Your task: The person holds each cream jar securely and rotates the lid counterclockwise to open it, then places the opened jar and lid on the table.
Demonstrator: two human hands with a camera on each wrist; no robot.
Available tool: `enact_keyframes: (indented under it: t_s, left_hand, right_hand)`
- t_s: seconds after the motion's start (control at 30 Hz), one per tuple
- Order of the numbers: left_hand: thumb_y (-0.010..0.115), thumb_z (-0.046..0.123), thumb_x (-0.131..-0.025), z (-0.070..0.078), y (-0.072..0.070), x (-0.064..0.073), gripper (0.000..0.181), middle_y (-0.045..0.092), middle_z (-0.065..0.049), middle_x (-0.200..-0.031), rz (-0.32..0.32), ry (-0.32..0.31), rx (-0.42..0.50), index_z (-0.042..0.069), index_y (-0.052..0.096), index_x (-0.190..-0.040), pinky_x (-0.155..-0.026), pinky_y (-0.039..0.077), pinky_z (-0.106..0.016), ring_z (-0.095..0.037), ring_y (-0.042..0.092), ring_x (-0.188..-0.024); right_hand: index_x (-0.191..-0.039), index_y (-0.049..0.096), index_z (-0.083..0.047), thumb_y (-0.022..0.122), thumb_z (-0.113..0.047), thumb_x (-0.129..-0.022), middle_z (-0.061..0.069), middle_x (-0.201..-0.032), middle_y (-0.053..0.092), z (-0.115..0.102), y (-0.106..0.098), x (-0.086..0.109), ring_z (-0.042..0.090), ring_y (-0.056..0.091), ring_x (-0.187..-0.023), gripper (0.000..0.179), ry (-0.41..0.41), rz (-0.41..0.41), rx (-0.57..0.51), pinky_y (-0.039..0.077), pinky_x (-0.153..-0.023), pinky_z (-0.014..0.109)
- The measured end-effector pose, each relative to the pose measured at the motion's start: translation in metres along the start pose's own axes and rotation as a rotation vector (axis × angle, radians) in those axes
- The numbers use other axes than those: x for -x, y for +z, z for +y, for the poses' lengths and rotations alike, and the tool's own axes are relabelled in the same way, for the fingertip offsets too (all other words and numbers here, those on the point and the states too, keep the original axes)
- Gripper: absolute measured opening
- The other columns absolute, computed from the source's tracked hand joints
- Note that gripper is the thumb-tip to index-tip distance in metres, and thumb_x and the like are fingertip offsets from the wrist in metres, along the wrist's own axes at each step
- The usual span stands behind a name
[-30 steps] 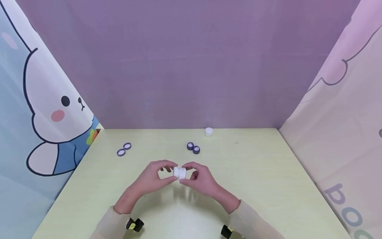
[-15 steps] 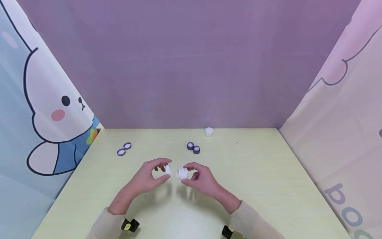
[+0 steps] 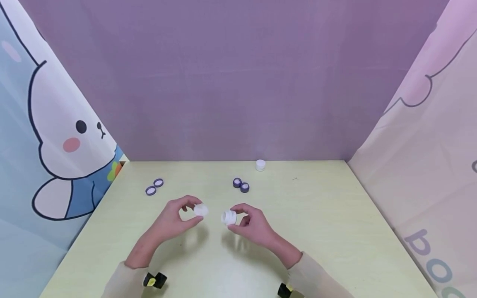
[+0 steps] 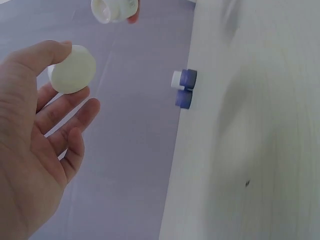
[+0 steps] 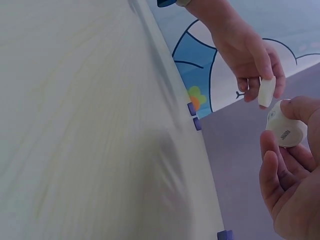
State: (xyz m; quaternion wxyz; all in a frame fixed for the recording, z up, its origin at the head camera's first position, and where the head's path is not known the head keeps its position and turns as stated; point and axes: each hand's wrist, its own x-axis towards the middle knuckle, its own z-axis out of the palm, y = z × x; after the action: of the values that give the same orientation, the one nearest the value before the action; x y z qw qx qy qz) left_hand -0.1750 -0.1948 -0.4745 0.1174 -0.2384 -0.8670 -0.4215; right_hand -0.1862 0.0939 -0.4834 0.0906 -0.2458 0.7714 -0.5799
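Between thumb and fingers, my left hand (image 3: pixel 172 220) pinches a round white lid (image 3: pixel 201 210), held by its edge above the table. To its right, my right hand (image 3: pixel 254 225) grips a small white jar (image 3: pixel 229 217) tilted on its side, its open threaded mouth facing the lid. Lid and jar are apart. In the left wrist view the lid (image 4: pixel 73 70) shows its flat round face, and the jar (image 4: pixel 115 9) is cut by the top edge. Small print is visible on the jar's base (image 5: pixel 289 134) in the right wrist view.
Two purple-rimmed lids (image 3: pixel 150 191) lie at the table's left. Two small purple jars (image 3: pixel 244 187) stand together behind the hands, touching. Near the back edge stands a closed white jar (image 3: pixel 260 165). The pale table (image 3: pixel 335 231) meets a purple backdrop (image 3: pixel 238 82).
The white lid has come off the jar. My left hand has carried it leftward and turned its round face into view. My right hand has barely moved with the jar.
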Motion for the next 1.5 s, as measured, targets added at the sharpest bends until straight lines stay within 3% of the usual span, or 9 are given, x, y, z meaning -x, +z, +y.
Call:
enact_keyframes:
  t_s: [0.17,0.4,0.5,0.77,0.97,1.17,1.37,1.5]
  left_hand:
    - [0.082,0.024,-0.080,-0.005,-0.011,0.003,0.045,0.068,0.014,-0.108,0.021,-0.039,-0.045,0.019,0.068,-0.122,-0.074,0.050,-0.032,-0.009,0.061,-0.089]
    - [0.084,0.032,-0.077,-0.010,-0.025,0.006,0.045,0.067,0.013,-0.107,0.039,-0.144,-0.042,0.021,0.068,-0.119,-0.075,0.049,-0.033,-0.014,0.060,-0.092]
    - [0.084,0.028,-0.078,-0.013,-0.029,0.007,0.050,0.065,0.010,-0.113,0.022,-0.160,-0.057,0.019,0.065,-0.124,-0.075,0.050,-0.034,-0.013,0.058,-0.094]
    - [0.084,0.014,-0.077,-0.023,-0.038,0.009,0.049,0.064,0.002,-0.116,-0.015,-0.204,-0.073,0.011,0.066,-0.122,-0.076,0.052,-0.047,-0.026,0.056,-0.094]
    - [0.083,0.010,-0.077,-0.028,-0.041,0.012,0.048,0.067,-0.001,-0.111,0.015,-0.228,-0.086,0.011,0.060,-0.119,-0.078,0.051,-0.043,-0.018,0.059,-0.094]
    - [0.083,0.015,-0.078,-0.031,-0.044,0.014,0.047,0.066,0.003,-0.110,0.020,-0.230,-0.077,0.013,0.059,-0.117,-0.079,0.049,-0.041,-0.016,0.056,-0.096]
    - [0.085,0.029,-0.076,-0.037,-0.046,0.016,0.047,0.062,0.005,-0.108,0.053,-0.256,-0.154,0.016,0.065,-0.116,-0.073,0.046,-0.041,-0.019,0.050,-0.092]
    - [0.085,0.027,-0.077,-0.040,-0.049,0.017,0.047,0.062,0.002,-0.108,0.055,-0.288,-0.164,0.015,0.065,-0.117,-0.075,0.047,-0.043,-0.022,0.051,-0.093]
  right_hand:
    - [-0.119,0.062,-0.005,0.078,-0.004,-0.081,0.008,-0.111,0.063,-0.003,0.000,0.002,0.011,0.052,-0.058,0.041,0.012,0.011,-0.014,0.042,-0.048,0.020]
    - [-0.116,0.061,0.003,0.075,0.001,-0.082,0.012,-0.106,0.063,-0.037,-0.004,0.011,0.012,0.051,-0.058,0.037,-0.008,-0.002,-0.023,0.042,-0.049,0.019]
    - [-0.115,0.061,0.002,0.075,0.001,-0.082,0.011,-0.106,0.062,-0.039,-0.005,0.012,0.014,0.051,-0.058,0.037,0.004,0.003,-0.024,0.042,-0.050,0.019]
    - [-0.114,0.062,0.000,0.076,0.000,-0.081,0.009,-0.103,0.062,-0.035,-0.004,0.012,0.013,0.049,-0.058,0.036,0.006,0.018,-0.051,0.040,-0.049,0.018]
    - [-0.113,0.062,-0.001,0.076,0.001,-0.081,0.008,-0.102,0.062,-0.035,-0.004,0.013,0.013,0.049,-0.058,0.035,0.002,0.025,-0.047,0.040,-0.049,0.018]
    - [-0.115,0.060,0.000,0.075,0.000,-0.082,0.009,-0.104,0.062,-0.033,-0.005,0.014,0.013,0.048,-0.057,0.036,0.003,0.021,-0.046,0.039,-0.049,0.018]
    - [-0.114,0.059,0.002,0.075,0.000,-0.082,0.011,-0.104,0.061,-0.030,-0.006,0.013,0.011,0.048,-0.057,0.035,-0.011,0.027,-0.039,0.040,-0.048,0.018]
    - [-0.115,0.060,-0.001,0.075,0.000,-0.082,0.010,-0.104,0.061,-0.012,-0.003,0.010,0.011,0.047,-0.056,0.036,0.001,0.044,-0.040,0.038,-0.047,0.018]
